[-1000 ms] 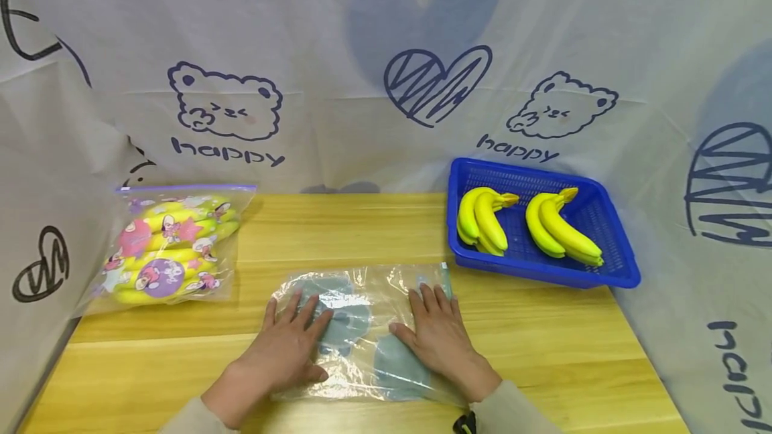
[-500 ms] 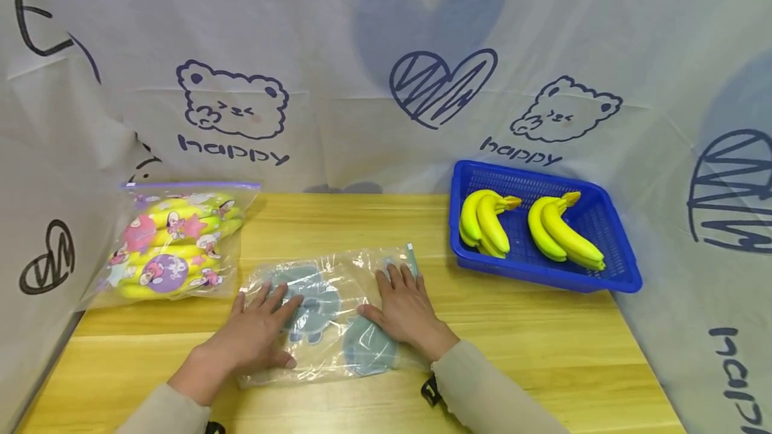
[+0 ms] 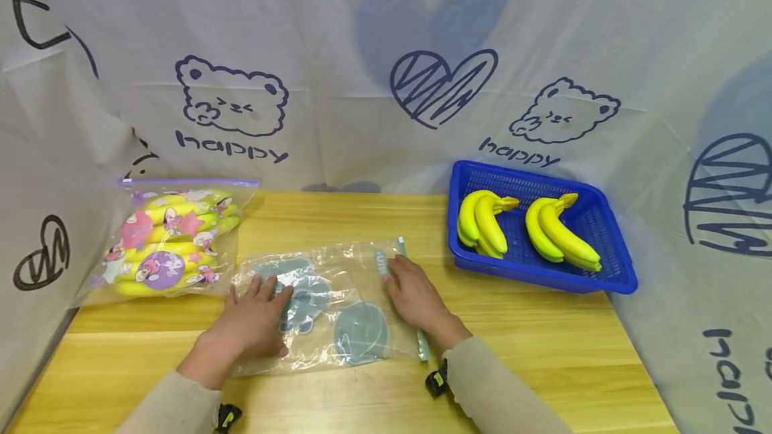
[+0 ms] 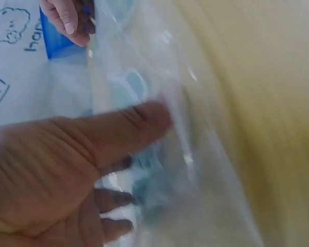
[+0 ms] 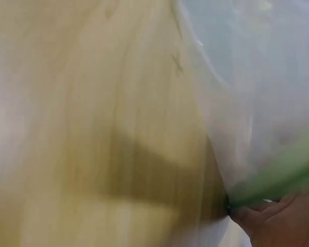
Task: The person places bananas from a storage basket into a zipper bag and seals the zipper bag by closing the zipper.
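A clear zip bag (image 3: 310,347) with blue-grey prints lies flat on the table in the head view, its green zip strip (image 3: 423,345) on the right. My left hand (image 3: 250,320) rests on the bag's left part with fingers spread; in the left wrist view its thumb (image 4: 139,121) reaches out over the film. At the zip end, my right hand (image 3: 419,297) has bent fingers and holds the bag's edge. The right wrist view shows part of that hand (image 5: 283,224) against the green strip, blurred; most of its fingers are hidden there.
On the left stands a filled zip bag (image 3: 159,270) holding yellow bananas. A blue basket (image 3: 543,280) at the back right contains two banana bunches, one at left (image 3: 490,226) and one at right (image 3: 567,233). Printed cloth (image 3: 350,126) hangs behind the wooden table (image 3: 512,333).
Both hands and the flat bag have moved left and slightly away from me. The right hand's fingers, spread flat on the bag before, are now bent at its zip edge.
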Motion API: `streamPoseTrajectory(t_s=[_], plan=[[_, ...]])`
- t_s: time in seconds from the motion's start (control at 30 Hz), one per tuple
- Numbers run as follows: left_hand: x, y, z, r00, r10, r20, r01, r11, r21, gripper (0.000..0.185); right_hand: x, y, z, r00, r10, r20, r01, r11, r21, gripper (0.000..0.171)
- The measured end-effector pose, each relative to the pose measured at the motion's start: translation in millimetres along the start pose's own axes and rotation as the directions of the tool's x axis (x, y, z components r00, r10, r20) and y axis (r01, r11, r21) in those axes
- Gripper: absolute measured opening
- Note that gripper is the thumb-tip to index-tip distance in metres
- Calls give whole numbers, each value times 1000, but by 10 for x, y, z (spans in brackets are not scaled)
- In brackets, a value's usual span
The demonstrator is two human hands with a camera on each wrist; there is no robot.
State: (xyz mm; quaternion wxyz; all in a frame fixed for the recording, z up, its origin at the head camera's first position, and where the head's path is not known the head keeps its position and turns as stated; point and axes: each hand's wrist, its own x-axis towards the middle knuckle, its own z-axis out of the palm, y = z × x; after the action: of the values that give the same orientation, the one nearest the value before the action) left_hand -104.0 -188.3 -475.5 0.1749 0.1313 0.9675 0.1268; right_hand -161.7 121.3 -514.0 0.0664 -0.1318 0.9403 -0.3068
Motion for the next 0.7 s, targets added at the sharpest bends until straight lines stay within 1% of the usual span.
streamPoseTrajectory(t_s=[0.13,0.2,0.27,0.4,0.5,0.6,0.7], plan=[[4,157,-58,999,-39,21,38,998,47,93,-89,82,-126,995,80,-57,-74,992,107,44],[21,245,-82,999,-44,24,42,997,70,83,-147,125,-184,989,125,-75,-115,985,126,43],[46,344,-101,999,-40,24,38,996,76,75,-205,161,-235,981,169,-92,-157,980,122,43],[130,558,-120,1000,0,9,0,999,50,70,-306,221,-306,965,225,-132,-218,974,60,39],[205,718,-109,999,43,-9,-43,999,33,70,-355,250,-313,961,235,-145,-235,972,13,35],[279,864,-76,996,85,-26,-85,996,16,69,-376,257,-279,962,238,-131,-240,971,-5,34],[339,981,-28,993,117,-31,-117,993,-17,71,-380,224,-228,963,243,-114,-245,970,1,38]])
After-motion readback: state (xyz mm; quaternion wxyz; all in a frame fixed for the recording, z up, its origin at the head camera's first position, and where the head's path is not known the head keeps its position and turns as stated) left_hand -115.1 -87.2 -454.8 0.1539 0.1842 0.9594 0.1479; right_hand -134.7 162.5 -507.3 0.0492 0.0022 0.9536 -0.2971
